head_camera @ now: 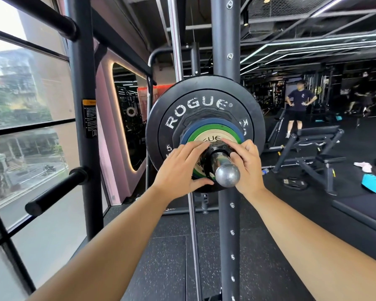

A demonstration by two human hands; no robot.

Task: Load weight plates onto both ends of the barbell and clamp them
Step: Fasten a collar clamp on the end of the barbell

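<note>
**Collar being seated against loaded plates**

We find the barbell sleeve (225, 170) pointing at us, centre frame. On it sit a large black plate (204, 101), then a blue plate (206, 124), a green plate (213, 131) and a pale plate (211, 139). A black collar (215, 149) rings the sleeve against the pale plate. The left hand (180, 168) grips the collar from 9 o'clock, fingers curled on it; the right hand (246, 164) grips from 3 o'clock.

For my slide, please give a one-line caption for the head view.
Both hands, left hand and right hand, press a black clamp collar against stacked plates on the chrome barbell sleeve.
</note>
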